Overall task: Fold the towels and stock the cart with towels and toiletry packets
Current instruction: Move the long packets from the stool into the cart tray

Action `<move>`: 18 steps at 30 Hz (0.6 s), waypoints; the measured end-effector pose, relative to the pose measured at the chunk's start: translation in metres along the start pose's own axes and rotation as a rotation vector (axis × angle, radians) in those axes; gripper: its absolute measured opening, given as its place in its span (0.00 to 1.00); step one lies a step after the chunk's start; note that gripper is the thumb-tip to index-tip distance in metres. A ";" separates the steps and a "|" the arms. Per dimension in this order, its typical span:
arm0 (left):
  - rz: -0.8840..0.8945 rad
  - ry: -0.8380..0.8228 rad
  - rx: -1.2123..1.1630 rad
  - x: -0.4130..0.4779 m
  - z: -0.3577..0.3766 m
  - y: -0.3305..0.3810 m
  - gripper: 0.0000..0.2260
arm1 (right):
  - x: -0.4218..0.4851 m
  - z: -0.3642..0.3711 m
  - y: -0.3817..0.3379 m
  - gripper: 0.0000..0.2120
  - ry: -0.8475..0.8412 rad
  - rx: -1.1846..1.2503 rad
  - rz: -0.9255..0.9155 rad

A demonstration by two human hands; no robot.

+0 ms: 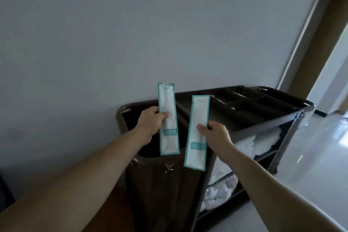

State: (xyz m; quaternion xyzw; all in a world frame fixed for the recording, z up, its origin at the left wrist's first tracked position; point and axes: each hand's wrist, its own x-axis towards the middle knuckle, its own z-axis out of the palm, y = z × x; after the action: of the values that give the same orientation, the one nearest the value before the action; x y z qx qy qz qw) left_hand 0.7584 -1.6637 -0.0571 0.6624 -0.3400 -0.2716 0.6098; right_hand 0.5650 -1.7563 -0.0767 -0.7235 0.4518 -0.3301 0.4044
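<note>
Left hand pinches left packet, right hand pinches right packet, both upright before the cart. Tray lies at two o'clock from the hands. Recommend laying each flat, lengthwise, in one compartment.

Ahead of you a plain grey-white wall fills most of the view, dim and evenly shaded. At its right end a pale trim strip runs up at a slant, with a brown panel just beside it and a white door frame further right. A dark skirting shows low down there. Daylight enters from the far right and glares off the white glossy worktop that takes your lower right corner. Below the wall the floor looks brown at lower left and grey nearer the worktop's near edge. You cannot tell what the dark shape at the left edge is
</note>
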 end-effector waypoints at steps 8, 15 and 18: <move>0.018 -0.160 -0.032 -0.014 0.226 0.042 0.03 | 0.023 -0.196 0.103 0.09 0.156 0.106 0.106; 0.013 -0.250 -0.028 -0.003 0.364 0.059 0.05 | 0.034 -0.303 0.167 0.08 0.230 0.214 0.176; 0.027 -0.295 -0.017 0.012 0.409 0.060 0.04 | 0.051 -0.327 0.187 0.06 0.263 0.255 0.198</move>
State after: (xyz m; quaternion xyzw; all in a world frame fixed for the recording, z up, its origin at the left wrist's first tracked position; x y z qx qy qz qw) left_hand 0.4423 -1.9295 -0.0409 0.6053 -0.4326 -0.3606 0.5626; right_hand 0.2356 -1.9467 -0.0875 -0.5690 0.5241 -0.4348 0.4610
